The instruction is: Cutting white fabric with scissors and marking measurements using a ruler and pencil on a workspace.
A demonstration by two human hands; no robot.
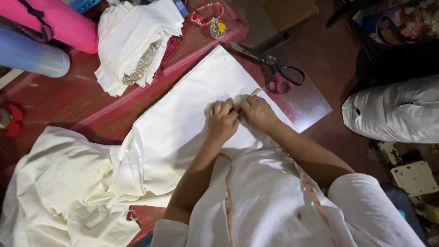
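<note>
A folded cream-white cloth (183,114) lies flat on a red patterned mat. My left hand (222,120) and my right hand (258,112) rest side by side on its right part, fingers curled and touching each other. Both pinch at a small spot of the cloth between them. A thin tan stick-like piece (255,92) pokes out just above my right hand; whether the hand holds it is unclear. A measuring tape (311,192) hangs around my neck over my white garment.
Scissors with pink and black handles (276,73) lie on a shiny sheet (311,103) just beyond my hands. A stack of folded white cloth (132,41) sits at the back, loose cloth (59,183) bunches at left. A bead bracelet (208,13), pink (59,20) and blue rolls (27,55) lie at the far edge.
</note>
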